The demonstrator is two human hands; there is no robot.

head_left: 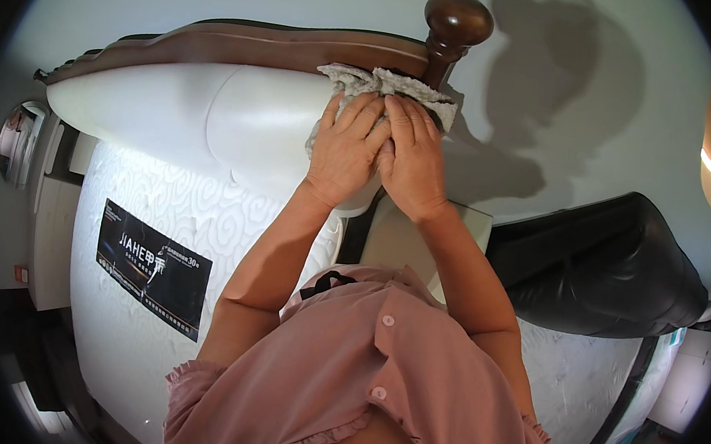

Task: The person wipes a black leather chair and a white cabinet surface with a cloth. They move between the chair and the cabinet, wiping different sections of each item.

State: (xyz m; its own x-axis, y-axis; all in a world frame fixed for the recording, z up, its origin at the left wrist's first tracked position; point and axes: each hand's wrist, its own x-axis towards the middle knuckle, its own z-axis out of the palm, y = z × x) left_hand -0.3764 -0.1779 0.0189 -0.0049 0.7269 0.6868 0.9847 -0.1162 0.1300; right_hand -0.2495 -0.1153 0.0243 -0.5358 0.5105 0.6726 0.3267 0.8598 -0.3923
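A grey, fluffy cloth (pixel 425 91) lies bunched over the right end of the headboard, just below a dark wooden bedpost with a round knob (pixel 459 18). My left hand (pixel 347 149) presses on the cloth's left part, fingers pointing up towards the wooden rail. Close beside it, my right hand (pixel 414 158) holds the right part of the cloth against the headboard corner. The thumbs nearly meet. Under the cloth, the white padded headboard (pixel 264 114) stretches left, topped by a curved brown wooden rail (pixel 250 43). My fingertips are partly sunk in the cloth's folds.
Below the headboard lies a white patterned mattress (pixel 152 175) bearing a black printed label (pixel 151 268). A bedside cabinet top (pixel 465 221) is at my right. Beyond it stands a black leather headboard (pixel 589 272) above a plastic-wrapped mattress (pixel 575 371). A round mirror (pixel 20 142) hangs far left.
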